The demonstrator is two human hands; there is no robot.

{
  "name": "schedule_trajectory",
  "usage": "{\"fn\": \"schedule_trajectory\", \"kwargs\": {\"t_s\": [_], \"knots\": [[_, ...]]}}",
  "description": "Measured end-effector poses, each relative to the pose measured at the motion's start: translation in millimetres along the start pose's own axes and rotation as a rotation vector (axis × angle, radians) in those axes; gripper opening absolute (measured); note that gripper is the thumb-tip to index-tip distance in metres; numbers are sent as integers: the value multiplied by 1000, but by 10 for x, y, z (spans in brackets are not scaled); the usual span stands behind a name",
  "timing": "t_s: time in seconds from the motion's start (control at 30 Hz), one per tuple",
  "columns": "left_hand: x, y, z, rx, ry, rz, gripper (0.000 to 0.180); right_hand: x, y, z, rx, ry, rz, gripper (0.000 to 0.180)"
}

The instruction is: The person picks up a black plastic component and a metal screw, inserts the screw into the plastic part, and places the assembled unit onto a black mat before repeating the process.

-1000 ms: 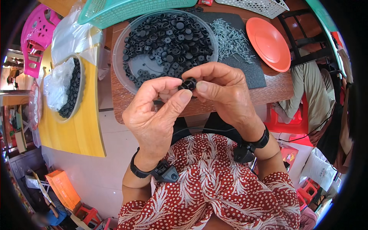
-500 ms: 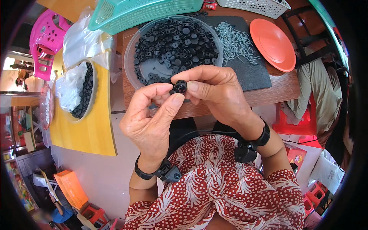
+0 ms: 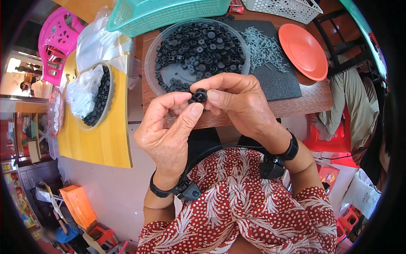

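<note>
Between the fingertips of both hands is a small round black plastic part (image 3: 198, 96), hollow and glossy. My left hand (image 3: 170, 122) pinches it from the left with thumb and forefinger. From the other side my right hand (image 3: 239, 99) grips it, thumb on top and fingers curled behind. Both hands are just above the near edge of the wooden table (image 3: 287, 106). Right behind them stands a clear round tub (image 3: 148, 70) holding many loose black caps and rings (image 3: 194, 46). The fingers partly cover the held part, so its full shape is hidden.
A pile of screws (image 3: 266, 48) lies on a dark mat (image 3: 281, 86), beside an orange plate (image 3: 302, 51). Behind are a green basket (image 3: 169, 16) and a white basket (image 3: 287, 7). On a yellow table (image 3: 93, 148) at left sits another tub of black parts (image 3: 100, 99) under plastic bags.
The view has shifted slightly, so the tables and tubs appear a little farther right. Both hands keep their pinch on the black part, almost unmoved.
</note>
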State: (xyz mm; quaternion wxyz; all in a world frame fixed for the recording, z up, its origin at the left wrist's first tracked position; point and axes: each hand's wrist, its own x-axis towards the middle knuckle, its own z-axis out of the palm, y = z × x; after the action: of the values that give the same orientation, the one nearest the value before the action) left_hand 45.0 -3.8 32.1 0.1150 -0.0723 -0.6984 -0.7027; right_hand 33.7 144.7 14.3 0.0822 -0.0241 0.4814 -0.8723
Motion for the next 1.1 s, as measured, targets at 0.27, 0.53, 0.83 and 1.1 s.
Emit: {"fn": "schedule_trajectory", "kwargs": {"t_s": [0.27,0.53,0.83,1.1], "knots": [[-12,2,-4,-12,15,-30,19,6,20,7,-12,-9,-16,17],[-1,-50,1,32,26,31,19,14,41,-13,-35,-2,-28,17],[-9,-75,29,9,3,9,20,-1,72,14,-104,51,-46,17],[-6,-84,34,8,-1,-11,22,-45,38,28,-124,47,-26,17]]}}
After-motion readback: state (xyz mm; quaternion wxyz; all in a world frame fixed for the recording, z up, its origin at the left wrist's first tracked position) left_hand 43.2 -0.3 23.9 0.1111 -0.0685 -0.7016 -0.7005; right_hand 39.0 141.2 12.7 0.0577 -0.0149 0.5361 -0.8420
